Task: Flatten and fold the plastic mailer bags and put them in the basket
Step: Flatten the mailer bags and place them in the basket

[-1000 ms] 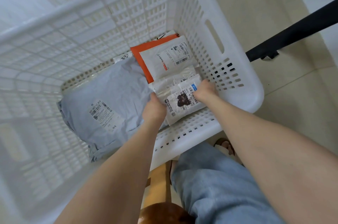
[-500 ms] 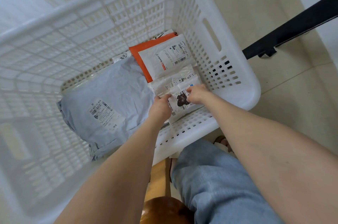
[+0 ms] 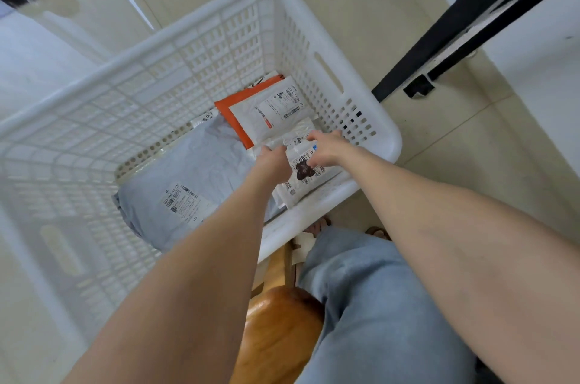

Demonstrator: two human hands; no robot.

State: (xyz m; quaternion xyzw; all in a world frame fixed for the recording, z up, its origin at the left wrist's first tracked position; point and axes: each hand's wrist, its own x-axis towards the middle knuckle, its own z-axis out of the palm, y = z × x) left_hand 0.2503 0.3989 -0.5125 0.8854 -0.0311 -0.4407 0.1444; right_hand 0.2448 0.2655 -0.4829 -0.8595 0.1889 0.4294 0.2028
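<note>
In the left half of the basket (image 3: 317,214), the big grey mailer (image 3: 188,183) lies flat with its label up, so it can be a base for others. To its right, a white mailer (image 3: 270,114) rests on the orange mailer (image 3: 233,110), probably stacked to save room. Your left hand (image 3: 273,164) is at the left edge of the small printed mailer (image 3: 303,176); its fingers are hidden, so I cannot tell their grip. Your right hand (image 3: 329,148) has its fingers loosely spread over the far end of the small mailer, I judge to press it flat into the near right corner.
</note>
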